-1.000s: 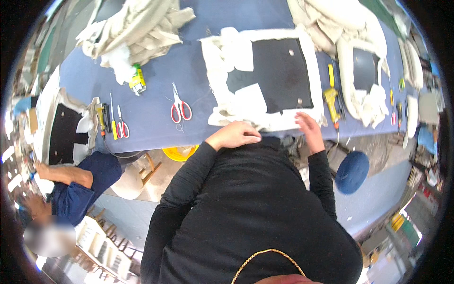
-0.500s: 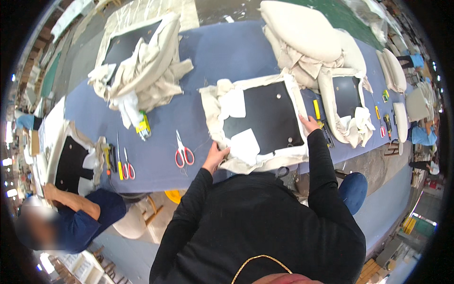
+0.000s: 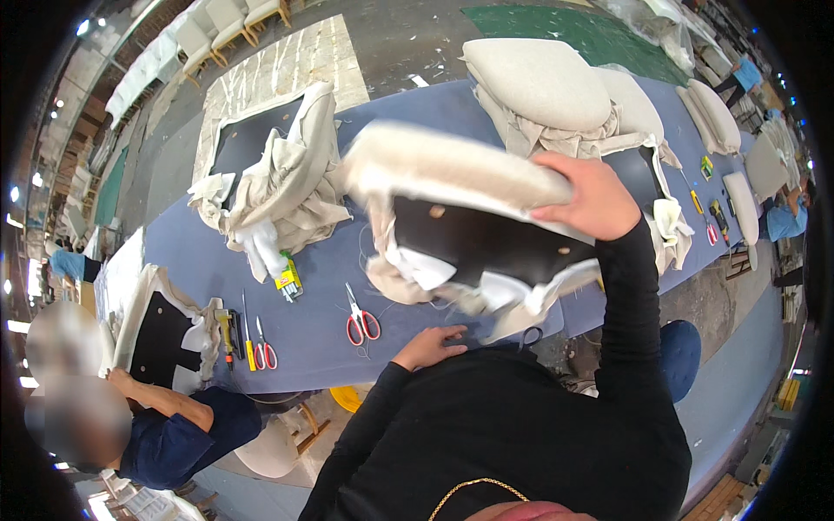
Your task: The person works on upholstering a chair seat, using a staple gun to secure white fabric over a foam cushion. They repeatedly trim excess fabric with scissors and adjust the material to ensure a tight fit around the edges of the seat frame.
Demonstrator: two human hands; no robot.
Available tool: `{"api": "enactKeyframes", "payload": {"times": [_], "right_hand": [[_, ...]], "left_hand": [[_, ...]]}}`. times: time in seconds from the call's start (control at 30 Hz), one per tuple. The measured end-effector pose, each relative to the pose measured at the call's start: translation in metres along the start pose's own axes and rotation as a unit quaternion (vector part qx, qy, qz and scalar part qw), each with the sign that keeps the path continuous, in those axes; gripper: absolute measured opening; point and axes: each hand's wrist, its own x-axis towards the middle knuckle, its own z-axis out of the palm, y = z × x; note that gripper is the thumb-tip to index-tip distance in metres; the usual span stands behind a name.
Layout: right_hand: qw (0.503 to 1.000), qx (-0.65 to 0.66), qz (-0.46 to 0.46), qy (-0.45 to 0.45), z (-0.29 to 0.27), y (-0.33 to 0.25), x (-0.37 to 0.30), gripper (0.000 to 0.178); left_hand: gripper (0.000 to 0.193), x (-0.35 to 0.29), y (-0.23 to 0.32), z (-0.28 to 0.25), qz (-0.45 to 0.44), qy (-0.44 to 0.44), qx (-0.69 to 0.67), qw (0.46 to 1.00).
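Note:
My right hand [image 3: 592,196] grips the far padded edge of a beige fabric-covered seat cushion [image 3: 491,243], thumb on the near side. That edge is raised off the blue-covered table [image 3: 395,304], so the cushion tilts with its black underside facing me. Loose fabric and white flaps hang along its near side. Its far left corner is blurred by motion. Below the cushion, at the table's near edge, my left hand [image 3: 433,348] lies with fingers stretched out, holding nothing. Red-handled scissors [image 3: 361,326] rest to its left.
Another cushion with bunched fabric [image 3: 287,182] lies far left, beside a green-yellow box [image 3: 288,280]. Stacked cushions [image 3: 543,87] stand at the back right. At left, a co-worker's arm [image 3: 165,404] reaches to another cushion, near a yellow-handled screwdriver [image 3: 249,352].
My right hand has lifted the cushion's far edge, tilting it up from lying flat. My left hand has let go of the cushion and moved to the table's near edge.

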Motion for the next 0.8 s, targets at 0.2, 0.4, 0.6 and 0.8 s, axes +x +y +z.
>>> {"api": "enactKeyframes", "payload": {"times": [0.2, 0.4, 0.6, 0.8], "right_hand": [[0.946, -0.202, -0.223, -0.12, 0.091, -0.108, 0.012, 0.03], [0.888, -0.054, -0.453, 0.058, 0.116, -0.146, -0.027, 0.026], [0.901, 0.124, -0.313, 0.275, 0.079, -0.097, -0.083, 0.031], [0.949, 0.178, -0.186, 0.179, 0.09, -0.088, -0.012, 0.043]], "left_hand": [[0.057, -0.07, 0.224, -0.079, 0.378, 0.306, 0.146, 0.862], [0.113, -0.07, 0.208, -0.087, 0.137, 0.353, 0.072, 0.923], [0.072, -0.093, 0.153, -0.1, 0.103, 0.443, 0.084, 0.887], [0.082, -0.128, 0.129, -0.141, 0.061, 0.343, 0.046, 0.936]]}}
